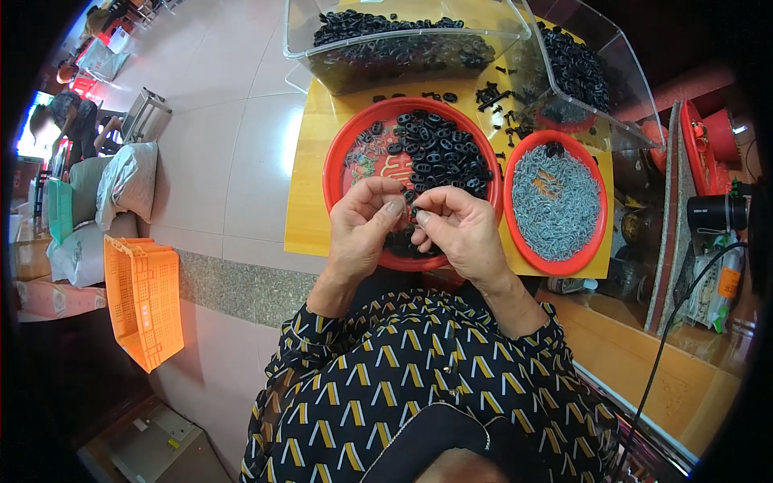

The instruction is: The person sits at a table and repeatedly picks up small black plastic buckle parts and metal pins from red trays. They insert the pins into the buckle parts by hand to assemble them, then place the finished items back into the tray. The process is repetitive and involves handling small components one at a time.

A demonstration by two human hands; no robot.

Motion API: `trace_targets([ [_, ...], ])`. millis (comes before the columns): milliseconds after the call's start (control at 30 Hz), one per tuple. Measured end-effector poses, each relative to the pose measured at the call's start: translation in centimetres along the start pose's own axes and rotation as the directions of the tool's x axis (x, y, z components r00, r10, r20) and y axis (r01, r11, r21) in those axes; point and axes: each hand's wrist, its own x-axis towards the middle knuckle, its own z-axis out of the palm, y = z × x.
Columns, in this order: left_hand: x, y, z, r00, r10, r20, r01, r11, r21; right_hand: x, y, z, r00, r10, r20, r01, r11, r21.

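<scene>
Both my hands meet over the near half of a round red tray point(331, 165). In the tray lie many small black oval pieces with two holes point(451, 153), and a scatter of small metal screws point(366, 153) on its left side. My right hand point(465, 237) pinches a tiny dark piece between thumb and forefinger. Thumb and forefinger of my left hand point(362, 229) are also pinched close beside it; what they hold is too small to make out. To the right, an oval red tray point(510, 211) is filled with silvery screws point(555, 201).
Two clear plastic bins point(407, 40) point(576, 68) of black parts stand at the back of the yellow tabletop point(310, 193). Loose black pieces point(493, 97) lie between them. An orange crate point(145, 302) and stuffed sacks point(129, 185) sit on the floor at left. Another person point(74, 121) bends far left.
</scene>
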Motion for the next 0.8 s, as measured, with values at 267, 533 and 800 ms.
trace_targets([
  [267, -0.2, 0.04, 0.02, 1.0, -0.017, 0.0, 0.017, 1.0, 0.006, -0.13, -0.13, 0.34, 0.999, -0.04, -0.02, 0.038, 0.996, -0.083],
  [533, -0.27, 0.03, 0.05, 1.0, 0.005, 0.007, -0.005, 0.996, 0.086, -0.15, -0.01, 0.34, 0.999, -0.027, -0.035, 0.021, 0.987, -0.158],
  [800, -0.27, 0.2, 0.36, 0.999, 0.03, 0.019, -0.032, 0.994, 0.103, -0.13, 0.09, 0.18, 0.998, -0.04, -0.049, 0.032, 0.986, -0.165],
])
